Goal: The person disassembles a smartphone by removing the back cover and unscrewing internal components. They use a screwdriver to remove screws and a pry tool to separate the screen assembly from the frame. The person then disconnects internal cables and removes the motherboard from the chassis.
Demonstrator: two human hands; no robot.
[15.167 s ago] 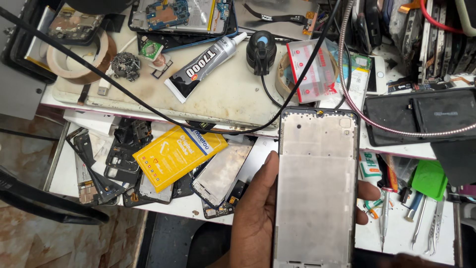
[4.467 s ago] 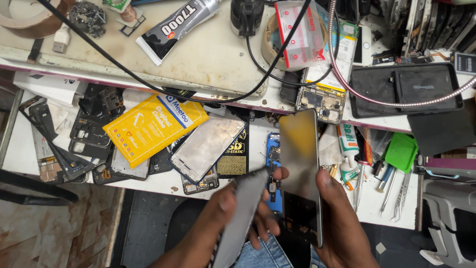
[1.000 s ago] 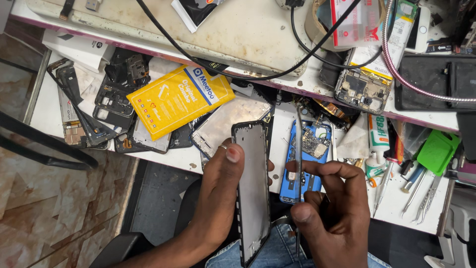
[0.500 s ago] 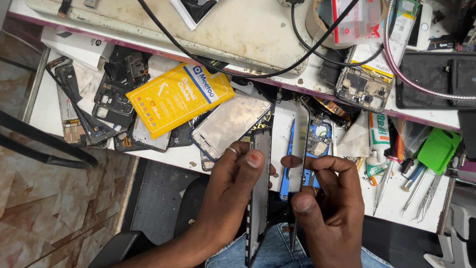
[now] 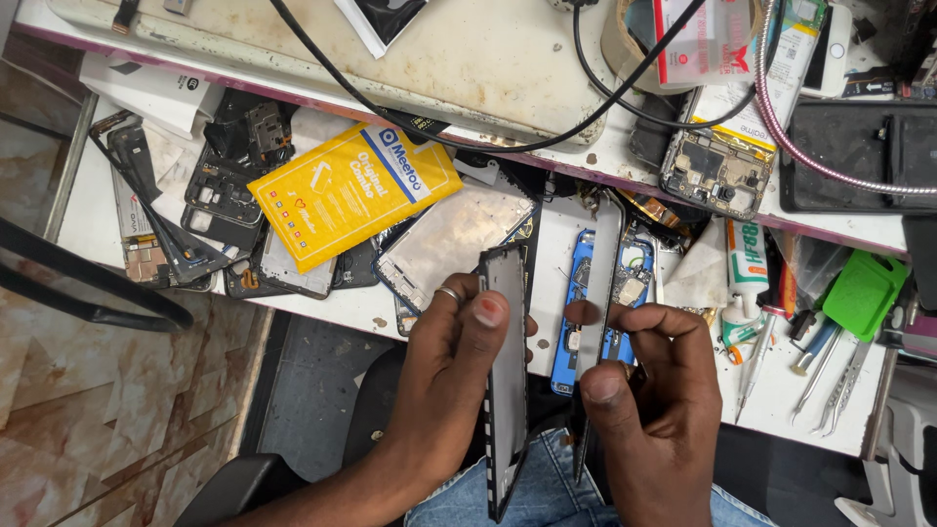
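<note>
Gripping a dark phone frame [image 5: 508, 371] edge-on, the left hand [image 5: 451, 376] has its thumb pressed on the near face and its fingers wrapped behind, a ring on one finger. Right hand [image 5: 649, 390] pinches a thin grey screen panel [image 5: 597, 298], also held on edge, thumb low and fingertips higher on its rim. Both parts stand roughly upright and near each other, not touching, over the person's lap just in front of the white shelf [image 5: 810, 385]. Behind the panel lies a blue phone body [image 5: 576, 322] with exposed circuitry. A yellow packet [image 5: 351, 190] rests on loose frames to the left; a glue tube [image 5: 747, 268] and green tool [image 5: 864, 293] sit at right.
</note>
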